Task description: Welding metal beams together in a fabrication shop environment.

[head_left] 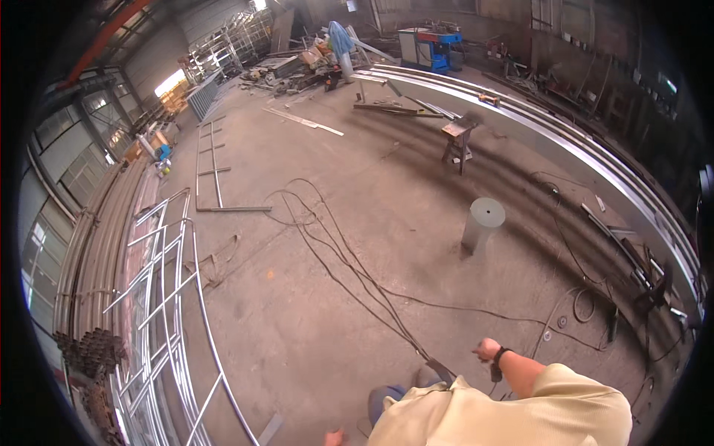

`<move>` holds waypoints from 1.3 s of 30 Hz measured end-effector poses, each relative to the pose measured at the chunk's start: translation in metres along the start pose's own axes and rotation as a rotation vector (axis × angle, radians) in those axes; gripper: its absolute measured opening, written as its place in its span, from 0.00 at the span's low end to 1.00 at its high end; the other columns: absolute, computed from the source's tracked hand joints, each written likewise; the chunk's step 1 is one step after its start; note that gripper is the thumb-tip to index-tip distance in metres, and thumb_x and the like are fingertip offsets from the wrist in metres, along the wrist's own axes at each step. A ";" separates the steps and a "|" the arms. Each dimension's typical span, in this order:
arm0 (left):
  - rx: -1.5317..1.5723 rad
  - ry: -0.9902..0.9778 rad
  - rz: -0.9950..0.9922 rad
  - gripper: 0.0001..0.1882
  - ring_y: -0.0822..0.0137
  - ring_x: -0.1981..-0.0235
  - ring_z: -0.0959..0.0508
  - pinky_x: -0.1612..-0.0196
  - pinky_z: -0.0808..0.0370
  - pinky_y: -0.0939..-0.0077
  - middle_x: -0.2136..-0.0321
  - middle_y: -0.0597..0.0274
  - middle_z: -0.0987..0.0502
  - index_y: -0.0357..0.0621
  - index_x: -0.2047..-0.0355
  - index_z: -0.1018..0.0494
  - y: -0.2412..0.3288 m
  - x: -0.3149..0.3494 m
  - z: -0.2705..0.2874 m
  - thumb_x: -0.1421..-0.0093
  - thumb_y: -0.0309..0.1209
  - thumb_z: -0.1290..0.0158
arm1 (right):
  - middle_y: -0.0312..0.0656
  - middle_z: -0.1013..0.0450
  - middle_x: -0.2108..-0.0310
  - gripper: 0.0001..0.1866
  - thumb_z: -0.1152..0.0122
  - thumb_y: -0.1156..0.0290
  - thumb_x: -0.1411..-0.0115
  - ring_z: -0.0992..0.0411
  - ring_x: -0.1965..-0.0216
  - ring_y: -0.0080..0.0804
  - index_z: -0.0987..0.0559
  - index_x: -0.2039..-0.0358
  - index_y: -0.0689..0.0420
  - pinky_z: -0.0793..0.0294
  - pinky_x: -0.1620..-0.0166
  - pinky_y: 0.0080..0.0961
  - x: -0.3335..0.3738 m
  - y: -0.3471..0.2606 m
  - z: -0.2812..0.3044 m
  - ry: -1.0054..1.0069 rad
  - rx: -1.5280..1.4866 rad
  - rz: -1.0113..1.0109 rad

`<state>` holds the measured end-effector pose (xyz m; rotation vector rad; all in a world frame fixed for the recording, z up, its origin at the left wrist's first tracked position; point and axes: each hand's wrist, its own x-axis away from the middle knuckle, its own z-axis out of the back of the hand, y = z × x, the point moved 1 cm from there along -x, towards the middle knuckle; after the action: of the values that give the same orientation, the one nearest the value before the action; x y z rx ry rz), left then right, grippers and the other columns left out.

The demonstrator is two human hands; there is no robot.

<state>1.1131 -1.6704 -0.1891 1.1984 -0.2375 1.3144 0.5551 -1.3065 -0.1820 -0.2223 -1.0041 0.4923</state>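
My right hand point(487, 349), with a dark band at the wrist, is out over the concrete floor to the right of my body. Its fingers are curled in, and I see nothing in them. A small dark object point(497, 372) shows just below that wrist; what it is, I cannot make out. Only a small part of my left hand point(334, 437) comes in at the lower edge, its fingers mostly hidden. Dark cables point(379, 293) run across the floor and end in front of my body, near my legs, left of my right hand.
Ahead to the right stands a grey cylinder point(487, 213). Welded metal frames point(178, 297) and stacked brown pipes point(100, 245) lie on the left. A long metal beam point(565, 137) curves along the right, with a small stand point(459, 137) before it. A blue machine point(439, 50) is farther back.
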 end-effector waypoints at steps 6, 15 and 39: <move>-0.212 -0.132 -0.068 0.21 0.57 0.64 0.20 0.63 0.23 0.60 0.64 0.52 0.18 0.36 0.54 0.23 0.118 -0.145 0.032 0.35 0.43 0.48 | 0.46 0.20 0.73 0.21 0.43 0.56 0.36 0.21 0.75 0.33 0.20 0.64 0.66 0.21 0.67 0.30 -0.075 -0.198 0.170 0.192 -0.450 0.020; -0.011 0.029 0.042 0.24 0.51 0.60 0.18 0.57 0.24 0.60 0.64 0.41 0.18 0.28 0.61 0.22 0.359 -0.395 0.158 0.41 0.43 0.44 | 0.44 0.19 0.74 0.22 0.42 0.55 0.37 0.20 0.77 0.31 0.18 0.70 0.65 0.20 0.72 0.29 -0.236 -0.244 0.225 0.006 -0.409 -0.380; -0.322 -0.338 -0.194 0.20 0.54 0.69 0.17 0.68 0.21 0.57 0.64 0.48 0.18 0.29 0.54 0.26 0.864 -0.752 0.290 0.39 0.35 0.46 | 0.45 0.20 0.69 0.21 0.41 0.55 0.38 0.19 0.69 0.35 0.21 0.57 0.62 0.21 0.65 0.33 -0.710 -0.506 0.691 0.195 -0.702 -0.255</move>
<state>0.2963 -2.5227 -0.1493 1.1287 -0.5418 0.8620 -0.1963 -2.1263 -0.1504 -0.7433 -0.9654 -0.1308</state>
